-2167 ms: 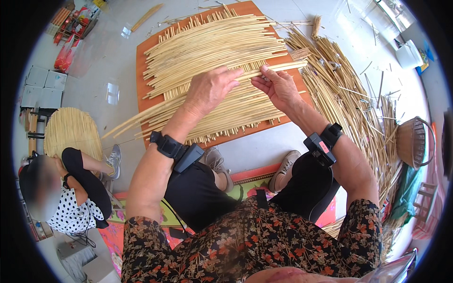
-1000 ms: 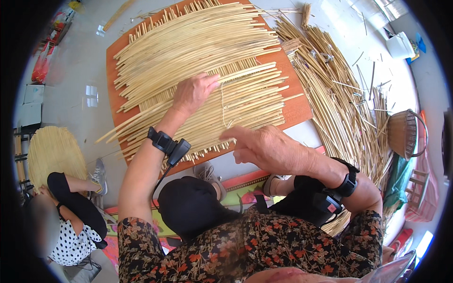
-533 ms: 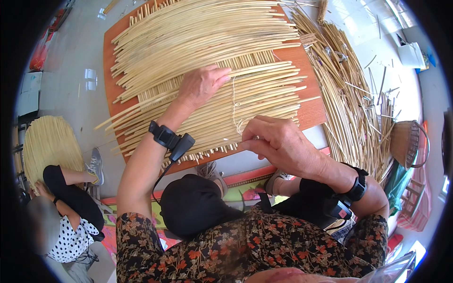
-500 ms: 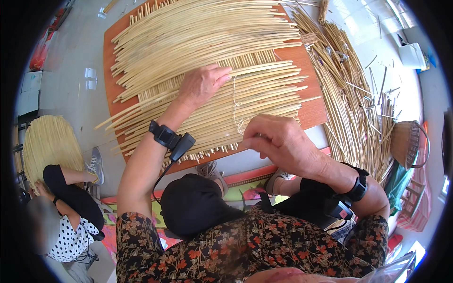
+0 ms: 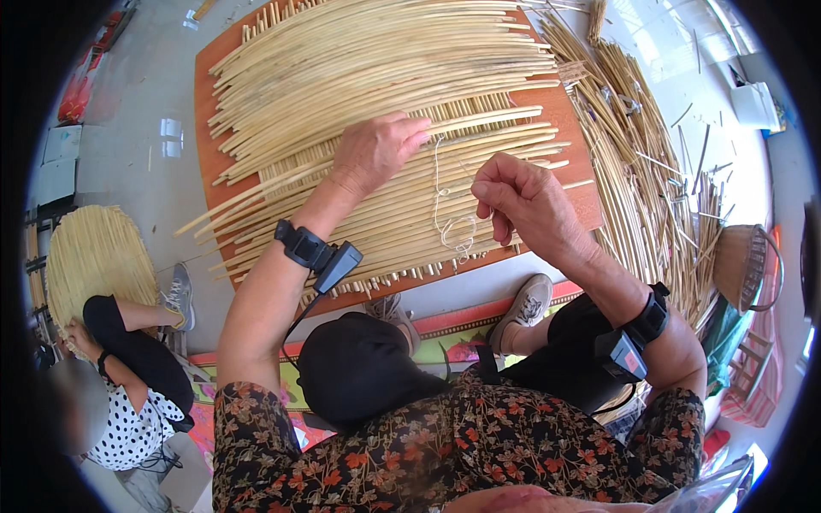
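Note:
Pale straw-coloured stalks (image 5: pixel 368 64) lie in rows over a crossing layer of similar stalks (image 5: pixel 462 103) on a reddish-brown board (image 5: pixel 584 201). My left hand (image 5: pixel 380 154) is closed round a stalk (image 5: pixel 487 120) at the gap between the upper and lower rows. A thin white string (image 5: pixel 441 201) runs down from beside my left fingertips and ends in loose loops on the lower stalks. My right hand (image 5: pixel 530 205) hovers over the right part of the lower row, thumb and fingers pinched. Whatever it pinches is too small to make out.
Loose darker stalks (image 5: pixel 637 162) cover the floor right of the board, near a wicker basket (image 5: pixel 737 267). At the left another person (image 5: pixel 141 419) sits with hands on a rounded stalk mat (image 5: pixel 101 256). My shoes (image 5: pixel 526 308) are below the board's near edge.
My right hand has moved up and to the right, away from the string's loops, which now lie more spread out. My left hand stays on the stalk. The whole view has shifted slightly.

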{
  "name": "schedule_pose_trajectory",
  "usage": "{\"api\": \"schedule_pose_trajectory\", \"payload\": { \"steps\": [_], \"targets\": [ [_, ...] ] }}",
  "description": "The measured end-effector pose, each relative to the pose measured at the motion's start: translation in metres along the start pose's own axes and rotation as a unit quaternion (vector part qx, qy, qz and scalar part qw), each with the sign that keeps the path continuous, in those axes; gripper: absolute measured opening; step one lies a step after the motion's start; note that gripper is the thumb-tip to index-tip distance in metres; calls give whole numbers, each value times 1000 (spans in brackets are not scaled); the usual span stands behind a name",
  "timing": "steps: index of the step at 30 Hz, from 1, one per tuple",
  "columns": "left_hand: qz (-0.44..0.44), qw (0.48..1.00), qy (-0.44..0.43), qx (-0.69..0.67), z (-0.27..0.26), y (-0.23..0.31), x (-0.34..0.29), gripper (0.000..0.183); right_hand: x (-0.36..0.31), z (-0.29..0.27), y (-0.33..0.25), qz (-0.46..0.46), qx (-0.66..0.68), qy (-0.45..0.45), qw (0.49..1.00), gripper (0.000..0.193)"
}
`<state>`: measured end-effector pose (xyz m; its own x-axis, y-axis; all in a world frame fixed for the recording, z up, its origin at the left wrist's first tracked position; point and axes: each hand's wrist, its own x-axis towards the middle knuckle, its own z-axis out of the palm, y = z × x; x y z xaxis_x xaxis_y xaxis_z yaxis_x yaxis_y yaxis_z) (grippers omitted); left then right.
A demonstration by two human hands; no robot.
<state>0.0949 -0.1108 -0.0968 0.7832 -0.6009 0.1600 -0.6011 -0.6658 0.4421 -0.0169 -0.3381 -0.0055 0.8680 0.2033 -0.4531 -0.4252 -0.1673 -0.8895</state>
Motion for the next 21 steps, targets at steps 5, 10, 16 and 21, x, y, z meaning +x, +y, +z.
{"api": "schedule_pose_trajectory", "payload": {
  "steps": [5, 10, 16, 21],
  "targets": [
    [-14, 1000, -8, -16, 1, -2, 0, 29, 6, 0, 3, 57, -18, 49, 997, 21],
    [8, 1000, 1, -13, 5, -5, 0, 28, 15, -3, 5, 86, -16, 100, 991, 22],
    [-2, 1000, -7, -30, 2, -2, 1, 28, 23, 1, 12, 63, 42, 105, 992, 21],
    [-12, 995, 4, -98, -18, 12, 0, 29, 25, 6, 6, 7, -7, 123, 992, 20]
  ]
}}
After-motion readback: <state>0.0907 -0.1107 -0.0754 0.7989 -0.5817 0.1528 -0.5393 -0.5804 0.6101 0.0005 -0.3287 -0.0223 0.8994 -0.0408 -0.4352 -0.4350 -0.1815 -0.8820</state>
